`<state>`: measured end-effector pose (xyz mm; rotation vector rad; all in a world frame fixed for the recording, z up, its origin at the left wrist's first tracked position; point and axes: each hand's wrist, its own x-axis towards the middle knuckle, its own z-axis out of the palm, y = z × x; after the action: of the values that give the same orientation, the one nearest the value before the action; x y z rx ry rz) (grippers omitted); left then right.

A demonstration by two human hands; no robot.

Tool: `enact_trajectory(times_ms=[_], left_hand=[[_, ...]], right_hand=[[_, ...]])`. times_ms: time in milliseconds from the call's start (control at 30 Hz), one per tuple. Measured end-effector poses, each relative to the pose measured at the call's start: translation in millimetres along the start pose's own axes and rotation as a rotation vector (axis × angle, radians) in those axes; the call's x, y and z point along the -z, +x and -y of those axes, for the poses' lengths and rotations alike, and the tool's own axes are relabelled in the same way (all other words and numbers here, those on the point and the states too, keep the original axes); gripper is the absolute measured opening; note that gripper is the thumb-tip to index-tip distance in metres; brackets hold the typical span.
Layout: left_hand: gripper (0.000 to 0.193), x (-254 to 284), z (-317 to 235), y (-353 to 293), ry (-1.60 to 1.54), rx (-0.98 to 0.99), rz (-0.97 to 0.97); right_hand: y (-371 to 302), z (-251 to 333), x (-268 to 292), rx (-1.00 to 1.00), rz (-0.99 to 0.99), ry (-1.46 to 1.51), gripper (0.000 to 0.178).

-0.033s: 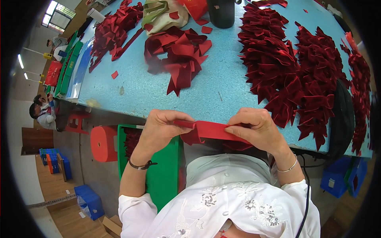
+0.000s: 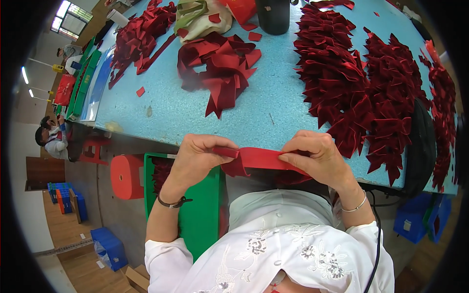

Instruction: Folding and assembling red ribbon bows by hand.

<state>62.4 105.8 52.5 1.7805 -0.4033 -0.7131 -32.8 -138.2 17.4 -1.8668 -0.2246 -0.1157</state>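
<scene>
We've got a red ribbon strip stretched flat between both hands, right at the near edge of the tabletop, just above the lap. Left hand pinches the left end, where the strip looks folded over on itself; fingers closed tight on it. Right hand has its fingers pressed down along the right end, also gripping the strip. Compared with the other frame from the same instant, nothing looks different: same pinch, same spot, so we're reading this as mid-fold, with the crease held and not let go yet.

Moving outward: a loose pile of cut ribbon sits further up the tabletop, well apart from the hands. To the right there's a big heap of finished bows, dark red, reaching close to the right hand. A green crate sits below the table edge by the left forearm, with an orange stool beside it.
</scene>
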Motion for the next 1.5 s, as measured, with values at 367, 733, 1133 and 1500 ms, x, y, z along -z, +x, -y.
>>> enact_trajectory(times_ms=[367, 733, 1133, 1500], left_hand=[[0.026, 37.5, 18.8, 23.2, 0.113, 0.068, 0.017], [0.041, 52.7, 27.3, 32.1, 0.51, -0.206, -0.017], [0.035, 46.4, 34.3, 26.9, 0.868, -0.554, -0.004], [0.031, 46.7, 39.5, 23.8, 0.913, -0.662, -0.038]], right_hand=[[8.7, -16.9, 8.4, 0.088, 0.02, -0.408, 0.013], [2.2, -13.9, 16.5, 0.244, 0.063, -0.882, 0.027], [-10.9, -13.9, 11.2, 0.279, -0.056, -1.049, 0.03], [35.9, -4.5, -36.5, 0.339, -0.134, -0.632, 0.029]])
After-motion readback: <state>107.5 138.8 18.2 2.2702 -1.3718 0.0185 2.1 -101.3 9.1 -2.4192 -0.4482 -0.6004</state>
